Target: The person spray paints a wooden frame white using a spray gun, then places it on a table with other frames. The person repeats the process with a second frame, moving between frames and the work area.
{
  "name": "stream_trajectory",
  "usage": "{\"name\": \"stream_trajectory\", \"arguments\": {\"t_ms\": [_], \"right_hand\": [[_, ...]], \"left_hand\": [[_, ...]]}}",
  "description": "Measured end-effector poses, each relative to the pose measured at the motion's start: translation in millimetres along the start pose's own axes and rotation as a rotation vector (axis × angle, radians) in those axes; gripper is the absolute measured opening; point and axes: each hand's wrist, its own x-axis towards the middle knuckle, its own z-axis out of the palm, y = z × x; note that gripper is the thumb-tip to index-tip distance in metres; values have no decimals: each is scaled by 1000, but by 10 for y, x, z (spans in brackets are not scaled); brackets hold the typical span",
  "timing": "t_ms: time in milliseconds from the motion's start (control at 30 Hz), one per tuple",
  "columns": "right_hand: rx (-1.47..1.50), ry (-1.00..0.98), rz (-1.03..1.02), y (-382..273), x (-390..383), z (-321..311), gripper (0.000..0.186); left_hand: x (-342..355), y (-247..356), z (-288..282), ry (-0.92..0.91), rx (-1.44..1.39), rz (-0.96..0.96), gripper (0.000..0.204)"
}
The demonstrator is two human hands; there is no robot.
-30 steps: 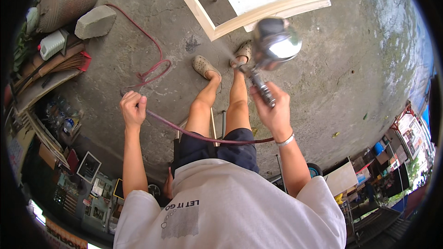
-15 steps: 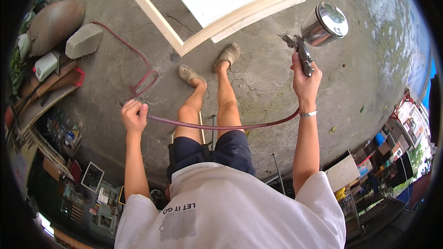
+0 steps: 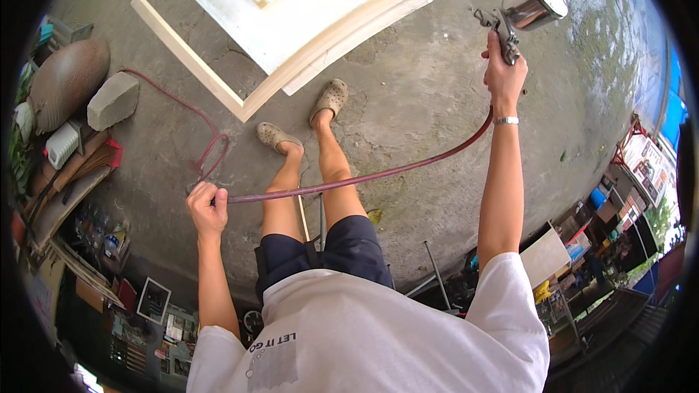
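Note:
My right hand [image 3: 504, 76] grips a metal spray gun [image 3: 508, 42] with a shiny silver cup [image 3: 533, 3] on it. From below that hand a dark red hose [image 3: 393, 172] sags across my legs to my left hand [image 3: 207, 207], whose fingers are wrapped round it. Past the left hand, the hose runs on over the floor toward the far left. Ahead of my feet is a pale wooden frame [image 3: 244, 105] with a white panel [image 3: 240, 7] in it, partly cut off at the upper edge. The spray gun is to the right of the frame, apart from it.
At the left lie a grey stone block [image 3: 113, 100], a brown rounded jar [image 3: 69, 84] and a white plastic jug [image 3: 62, 145]. Cluttered shelves line the lower left. A pale board [image 3: 542, 258] and mixed goods stand at the lower right. Grey concrete floor [image 3: 422, 116] lies between.
My right hand has moved the spray gun forward and slightly right, stretching the hose into a slant. The frame now appears lower and further left. My left hand still holds the hose.

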Motion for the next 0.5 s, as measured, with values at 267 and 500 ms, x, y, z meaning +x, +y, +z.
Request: {"name": "stream_trajectory", "arguments": {"t_ms": [267, 500], "right_hand": [[-100, 232, -42, -78, 843, -337, 47], [-96, 147, -19, -277, 815, -348, 52]], "left_hand": [[145, 277, 185, -19, -38, -21, 48], [110, 203, 195, 16, -53, -39, 47]]}}
